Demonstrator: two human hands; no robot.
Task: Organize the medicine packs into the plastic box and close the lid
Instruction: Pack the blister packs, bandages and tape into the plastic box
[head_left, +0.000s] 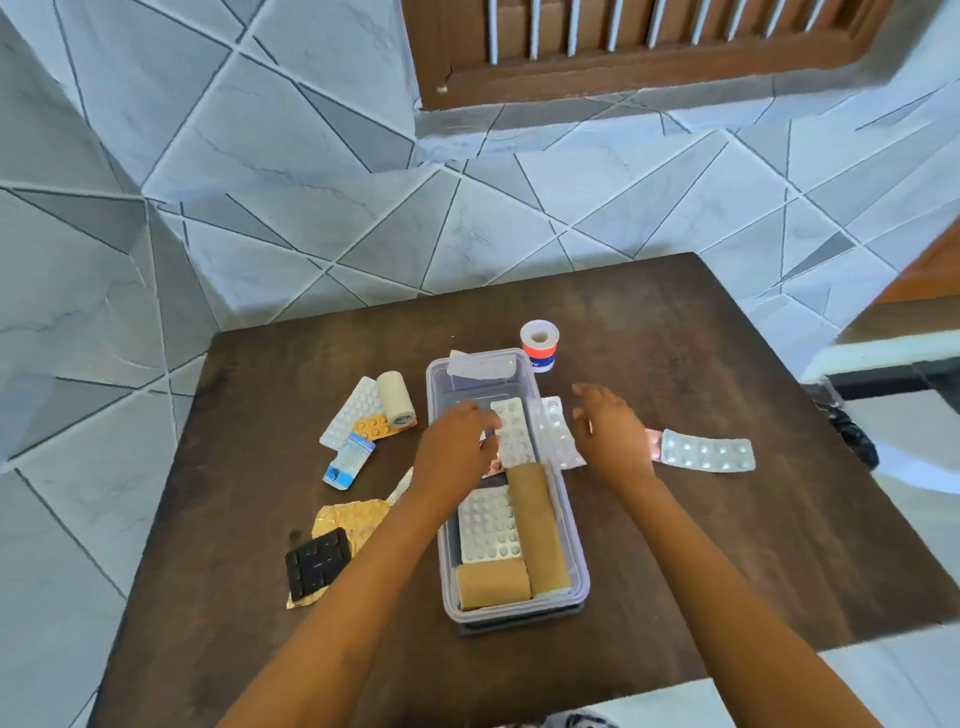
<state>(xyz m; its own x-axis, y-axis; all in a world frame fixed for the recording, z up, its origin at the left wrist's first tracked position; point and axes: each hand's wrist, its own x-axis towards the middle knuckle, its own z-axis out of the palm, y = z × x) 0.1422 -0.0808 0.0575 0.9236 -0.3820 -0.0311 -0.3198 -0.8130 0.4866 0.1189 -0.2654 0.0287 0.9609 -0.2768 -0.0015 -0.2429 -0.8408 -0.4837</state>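
**Packs on both sides, box in the middle, hands over its far half**

On the table (675, 519), left of the box, lie a white blister pack (349, 411) running diagonally, an orange pack (373, 426) partly under a cream bandage roll (396, 398), a small blue-and-white sachet (349, 460) whose print is too small to read, a gold foil pack (349, 517) and a dark pack (317, 567) nearest the person.

The clear plastic box (574, 535) sits mid-table with its long axis running away from the person. It already holds 2 tan rolls, a white blister pack at the near end and another white strip (514, 434) lying along the box. The left hand (457, 447) is inside the box, fingers curled down just beside that strip; whether it grips anything I cannot tell. What looks like the lid lies under the box.

The right hand (608, 436) hovers open and empty, fingers spread, just right of the box. A silver strip (558, 434) leans against the box's right wall, directly beside and below this hand, long axis roughly parallel to the box. Further right, a second silver strip (707, 451) lies crosswise, overlapping a pink one. The right hand is plainly the nearer to both, and the leaning strip looks like the likeliest next pick.

Behind the box stands a tape roll (538, 345) with a red and blue label; only a letter "A" shows.
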